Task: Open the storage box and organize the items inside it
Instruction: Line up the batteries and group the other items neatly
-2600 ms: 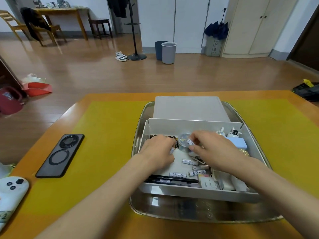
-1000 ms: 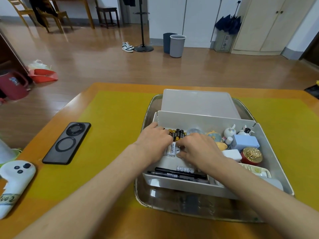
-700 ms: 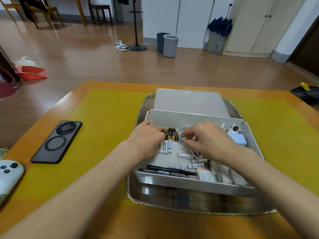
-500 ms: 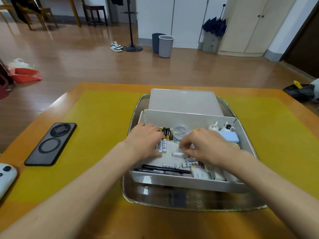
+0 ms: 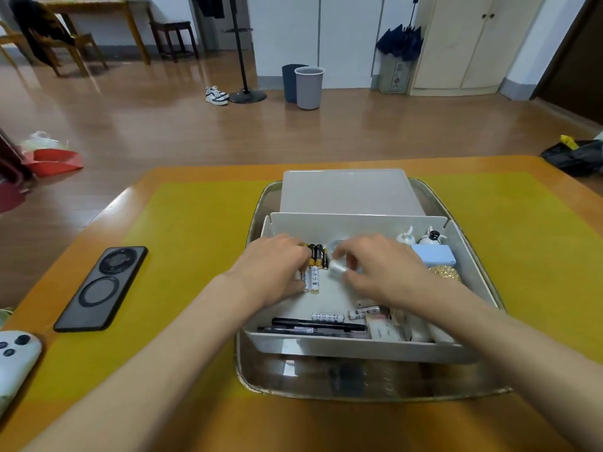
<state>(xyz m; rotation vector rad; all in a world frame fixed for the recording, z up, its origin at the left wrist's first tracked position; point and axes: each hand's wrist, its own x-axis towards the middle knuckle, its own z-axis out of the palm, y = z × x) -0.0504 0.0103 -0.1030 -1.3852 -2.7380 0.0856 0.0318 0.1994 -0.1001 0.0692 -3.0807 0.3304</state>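
The white storage box (image 5: 359, 225) stands open on a metal tray (image 5: 257, 203), its drawer pulled toward me. Both hands are inside the drawer. My left hand (image 5: 272, 269) rests palm down on a row of black and white batteries (image 5: 315, 264) at the back left. My right hand (image 5: 380, 267) pinches a small white battery (image 5: 337, 268) between thumb and fingers, just right of that row. More white batteries (image 5: 328, 317) and two black pens (image 5: 318, 324) lie near the drawer's front. A blue box (image 5: 434, 257), a gold ornament (image 5: 445, 274) and small figurines (image 5: 406, 237) fill the right side.
A black phone (image 5: 101, 287) lies on the yellow mat (image 5: 195, 230) to the left. A white controller (image 5: 14, 357) sits at the table's left edge. The orange table edge (image 5: 202, 171) borders open wooden floor with bins (image 5: 308, 86) far behind.
My right hand has lifted a white battery from the middle of the drawer and carried it up-left toward the battery row. My left hand has stayed on the row.
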